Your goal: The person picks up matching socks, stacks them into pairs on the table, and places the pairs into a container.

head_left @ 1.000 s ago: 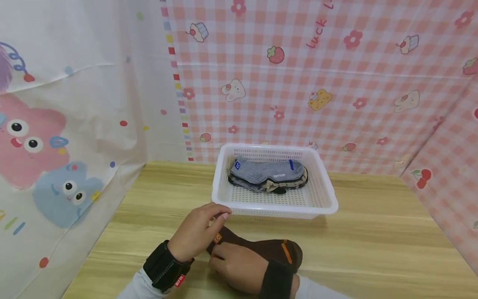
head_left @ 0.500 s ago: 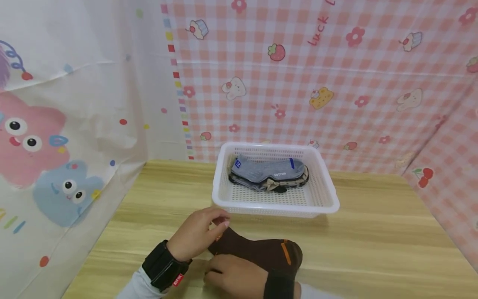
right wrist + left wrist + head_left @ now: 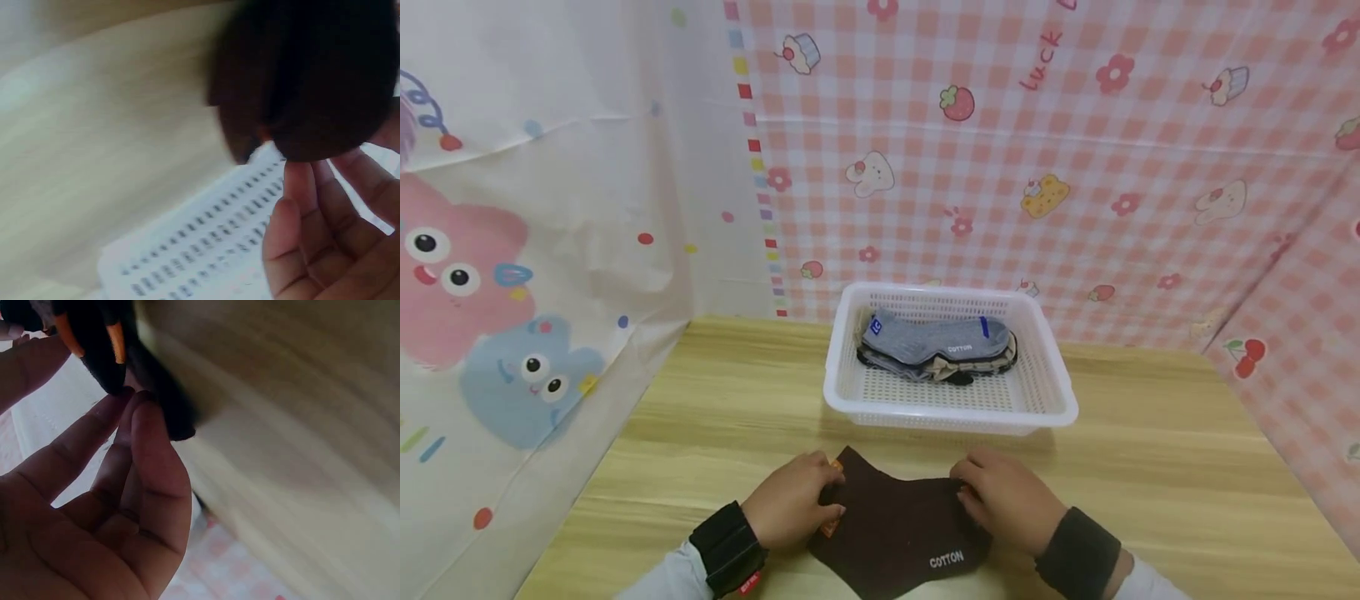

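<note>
A pair of dark brown socks (image 3: 902,525) lies spread out in front of the basket, with white COTTON lettering near its lower right and orange marks at its left end. At that left end my left hand (image 3: 793,502) pinches the fabric; the left wrist view shows thumb and fingertips meeting at the dark sock edge, beside two orange stripes. My right hand (image 3: 1009,502) holds the other end between bent fingers and thumb. In the right wrist view the brown fabric (image 3: 331,81) hangs over the fingertips and partly hides the grip.
A white perforated plastic basket (image 3: 955,417) stands just behind the socks on the wood-grain table (image 3: 1157,467). Folded grey and beige socks (image 3: 936,340) are stacked inside it. A pink checked cloth (image 3: 1000,167) covers the back, and a white printed cloth (image 3: 587,250) the left side.
The right hand has moved rightward, from near the left hand to the far end of the socks. The brown socks have opened out wider, so the COTTON lettering now shows.
</note>
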`<state>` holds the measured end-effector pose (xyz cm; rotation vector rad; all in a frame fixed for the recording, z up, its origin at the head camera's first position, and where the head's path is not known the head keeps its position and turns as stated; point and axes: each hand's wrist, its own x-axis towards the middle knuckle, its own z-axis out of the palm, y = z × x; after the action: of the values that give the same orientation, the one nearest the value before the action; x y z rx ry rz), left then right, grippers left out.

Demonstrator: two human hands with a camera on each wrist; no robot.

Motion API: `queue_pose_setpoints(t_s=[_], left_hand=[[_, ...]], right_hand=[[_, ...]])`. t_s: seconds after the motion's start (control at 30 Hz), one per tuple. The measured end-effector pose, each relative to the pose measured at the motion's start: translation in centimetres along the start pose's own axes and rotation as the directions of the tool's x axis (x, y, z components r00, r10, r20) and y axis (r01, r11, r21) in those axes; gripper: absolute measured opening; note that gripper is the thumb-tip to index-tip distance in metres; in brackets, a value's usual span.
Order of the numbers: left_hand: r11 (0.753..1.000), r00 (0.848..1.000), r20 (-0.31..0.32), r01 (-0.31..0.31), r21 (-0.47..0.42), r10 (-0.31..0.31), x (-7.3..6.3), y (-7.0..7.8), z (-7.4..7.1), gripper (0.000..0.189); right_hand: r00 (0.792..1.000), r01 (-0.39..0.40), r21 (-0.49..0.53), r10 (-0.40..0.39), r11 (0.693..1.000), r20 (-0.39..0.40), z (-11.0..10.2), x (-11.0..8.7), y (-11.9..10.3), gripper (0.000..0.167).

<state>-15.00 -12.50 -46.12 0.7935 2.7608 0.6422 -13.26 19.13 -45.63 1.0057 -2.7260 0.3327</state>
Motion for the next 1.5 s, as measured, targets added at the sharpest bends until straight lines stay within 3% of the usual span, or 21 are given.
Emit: queue_pose_setpoints(t_s=[0.17,0.3,0.43,0.5,0.6,0.67,0.73,0.87,0.97,1.13,1.3,1.43,1.5], left_hand=[[0.999,1.000,0.007,0.030,-0.037,-0.029,0.0,-0.3,0.4,0.018],[0.996,1.000,-0.003,0.008,-0.092,-0.008,-0.1,-0.4,0.5,0.019],[0.980,1.000,0.028,-0.006,-0.200,0.011,-0.4,-0.5,0.2,0.018],[0.959,0.998,0.057,-0.001,-0.285,0.019,-0.6,-0.5,-0.2,0.015],[0.906,0.995,0.093,0.016,-0.422,0.026,-0.7,-0.4,-0.8,0.010],[0.873,0.995,0.093,0.024,-0.487,0.025,-0.6,-0.4,-1.2,0.009],[0.865,0.998,0.069,0.026,-0.502,0.011,-0.3,-0.4,-1.5,0.011],[0.895,1.000,-0.004,0.009,-0.447,-0.012,0.6,-0.4,-1.8,0.013],[0.915,0.999,-0.044,-0.006,-0.402,-0.013,1.8,-0.6,-1.8,0.014],[0.940,0.998,-0.062,0.008,-0.342,-0.031,3.6,-1.1,-1.1,0.013],[0.957,0.997,-0.047,0.043,-0.286,-0.059,4.2,-1.4,-0.1,0.022],[0.985,0.985,-0.149,0.057,-0.163,-0.082,4.0,-0.6,0.1,0.032],[0.995,0.976,-0.212,0.035,-0.093,-0.054,3.7,0.1,0.0,0.032]], right_hand=[[0.997,-0.053,-0.025,0.054,0.998,0.052,0.5,-0.9,0.7,0.016],[0.993,-0.075,-0.008,0.076,0.997,0.095,0.7,-1.3,0.9,0.020],[0.990,-0.089,0.025,0.085,0.996,0.111,0.6,-1.5,0.7,0.029],[0.990,-0.105,0.060,0.099,0.993,0.105,0.5,-1.6,0.6,0.029],[0.981,-0.169,0.166,0.150,0.971,0.124,0.0,-1.9,0.4,0.026],[0.971,-0.224,0.260,0.191,0.939,0.147,-0.4,-2.1,0.2,0.020],[0.962,-0.263,0.335,0.217,0.905,0.168,-0.7,-2.3,0.0,0.014],[0.950,-0.305,0.421,0.242,0.854,0.199,-1.0,-2.5,0.0,0.005],[0.942,-0.327,0.420,0.257,0.847,0.216,-1.0,-2.4,0.3,0.004],[0.934,-0.346,0.368,0.277,0.863,0.227,-0.5,-2.2,1.1,0.004],[0.934,-0.339,0.317,0.276,0.886,0.226,0.1,-2.1,1.5,0.008],[0.962,-0.262,0.210,0.238,0.942,0.133,0.2,-2.1,1.1,0.014],[0.978,-0.210,0.143,0.204,0.967,0.053,0.2,-1.7,0.4,0.019]])
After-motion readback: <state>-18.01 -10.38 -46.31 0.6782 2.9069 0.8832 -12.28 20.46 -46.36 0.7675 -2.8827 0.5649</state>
